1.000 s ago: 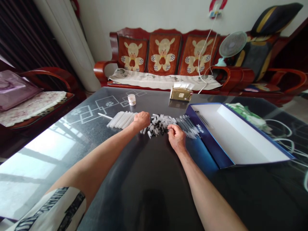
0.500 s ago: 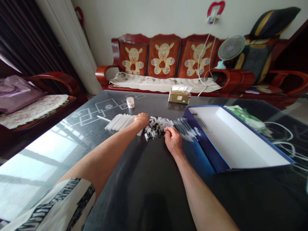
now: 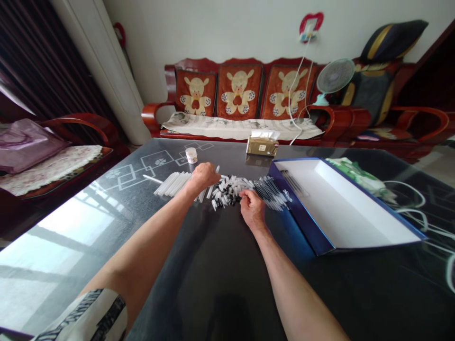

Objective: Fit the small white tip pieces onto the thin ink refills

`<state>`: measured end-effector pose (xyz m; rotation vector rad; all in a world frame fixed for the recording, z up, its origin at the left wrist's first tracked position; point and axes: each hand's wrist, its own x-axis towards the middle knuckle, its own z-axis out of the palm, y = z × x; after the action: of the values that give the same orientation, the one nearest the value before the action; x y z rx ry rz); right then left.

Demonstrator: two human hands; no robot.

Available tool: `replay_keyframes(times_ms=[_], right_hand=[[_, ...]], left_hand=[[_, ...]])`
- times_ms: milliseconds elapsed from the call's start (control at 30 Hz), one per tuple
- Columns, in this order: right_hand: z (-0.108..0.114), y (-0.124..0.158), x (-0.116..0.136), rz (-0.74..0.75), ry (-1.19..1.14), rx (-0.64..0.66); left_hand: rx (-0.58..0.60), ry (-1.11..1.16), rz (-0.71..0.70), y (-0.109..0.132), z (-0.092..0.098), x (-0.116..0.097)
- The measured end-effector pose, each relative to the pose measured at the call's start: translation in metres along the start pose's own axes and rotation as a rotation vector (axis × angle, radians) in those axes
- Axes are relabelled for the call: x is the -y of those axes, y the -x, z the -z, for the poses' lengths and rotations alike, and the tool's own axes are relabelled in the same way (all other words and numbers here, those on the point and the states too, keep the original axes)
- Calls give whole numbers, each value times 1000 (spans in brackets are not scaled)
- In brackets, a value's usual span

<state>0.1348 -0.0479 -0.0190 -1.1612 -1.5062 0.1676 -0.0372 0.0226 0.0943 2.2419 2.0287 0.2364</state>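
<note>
My left hand [image 3: 205,176] is closed above the right end of a row of whitish plastic tubes [image 3: 171,184]. From its fingertips a short length of white tube [image 3: 217,169] sticks up. Right of this hand lies a heap of small black and white plastic pieces [image 3: 227,190], which look like pen parts. My right hand [image 3: 253,207], fingers curled together, rests at the heap's near right edge; whatever is in them is hidden. Beyond it, several thin clear-and-dark sticks [image 3: 272,193], resembling pen refills, lie side by side.
A blue box with a white inside [image 3: 334,203] stands at right, a few thin sticks inside it. Behind are a tissue box [image 3: 262,146] and a small white cup-like container [image 3: 191,155]. Green-white plastic packaging [image 3: 359,177] and white cables [image 3: 412,215] lie past the box.
My left hand has moved slightly left and up, and a white tube end now shows at its fingertips. My right hand stays by the heap. The view has tilted up slightly.
</note>
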Motion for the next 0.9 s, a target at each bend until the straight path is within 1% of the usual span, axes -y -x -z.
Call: replay_keyframes(times_ms=[67,133,167,200,267,300,333,400,467,533,600,667,767,833,900], right_hand=[[0,0,0,13,7,3],[0,0,1,22,14,6],[0,0,1,25,17,11],[1,0,1,25,21,16],[1,0,1,30,28,23],[1,0,1,34,31,26],[0,0,1,38,33,26],[0,0,0,45,34,22],[0,0,-1,46,38,28],[0,0,-1,38,48,34],[0,0,-1,23,56,34],[0,0,0,20,55,28],[1,0,1,32,54,36],[1,0,3,9,43,27],[2,0,5,-59,3,-22]], left_hand=[[-19,89,44,11,-4,0],[-87,421,48,25,-14,-2],[-97,605,6,32,-21,-4],[-82,771,-34,38,-29,-6],[-40,1009,-70,49,-43,-11],[-20,1074,-91,52,-48,-12],[-15,1091,-112,55,-53,-14],[-60,984,-159,57,-60,-15],[-166,742,-171,59,-65,-14],[-274,474,-145,62,-69,-12],[-343,259,-124,65,-71,-11],[-378,114,-152,68,-74,-10],[-421,50,-274,70,-78,-10],[-435,105,-362,69,-83,-10],[-449,182,-434,67,-89,-10]])
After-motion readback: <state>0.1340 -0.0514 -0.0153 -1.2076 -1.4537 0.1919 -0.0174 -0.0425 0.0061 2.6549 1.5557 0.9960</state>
